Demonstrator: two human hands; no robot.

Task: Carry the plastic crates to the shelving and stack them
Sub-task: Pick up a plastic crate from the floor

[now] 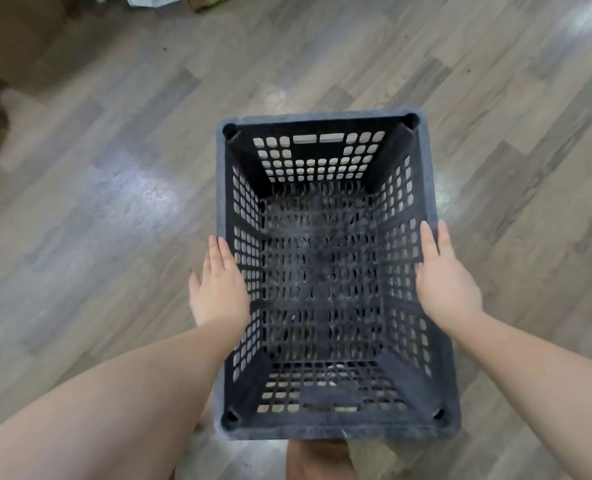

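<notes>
Flanking empty dark perforated plastic crate (pixel 322 117) with flat, straight-fingered left hand (pixel 218 284) and right hand (pixel 447 280); shelving unseen, stacking pending.

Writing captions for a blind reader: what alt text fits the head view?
A person's left hand and right hand press flat against the long sides of an empty dark plastic crate, seen from above over a grey wood-plank floor.

Dark perforated plastic crate (pixel 318 161), upright, open-topped, empty, apparently lifted above the plank floor (pixel 114 168).
</notes>
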